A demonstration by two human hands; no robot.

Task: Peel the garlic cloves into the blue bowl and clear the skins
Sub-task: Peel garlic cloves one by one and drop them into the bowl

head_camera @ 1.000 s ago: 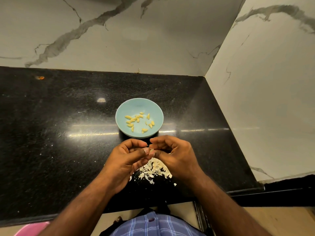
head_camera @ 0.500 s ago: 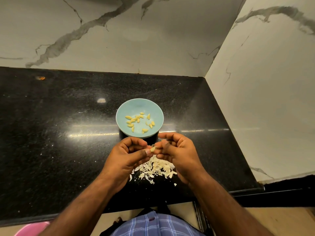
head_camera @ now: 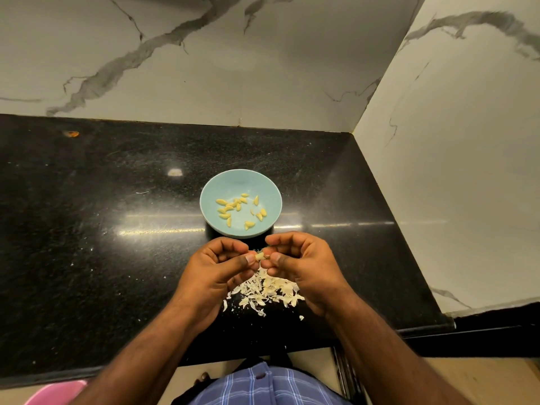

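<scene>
Meanwhile both hands, left hand [head_camera: 214,267] and right hand [head_camera: 304,266], pinch one garlic clove [head_camera: 259,256] near the blue bowl [head_camera: 230,179] of peeled cloves [head_camera: 238,210].

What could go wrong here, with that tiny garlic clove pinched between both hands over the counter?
1. The garlic clove is pinched only by fingertips of the left hand and right hand, short of the blue bowl; a slip would likely drop it onto the black counter or into the skins.
2. The pile of skins lies loose near the counter's front edge; a wrist brushing it could scatter flakes to the floor.
</scene>
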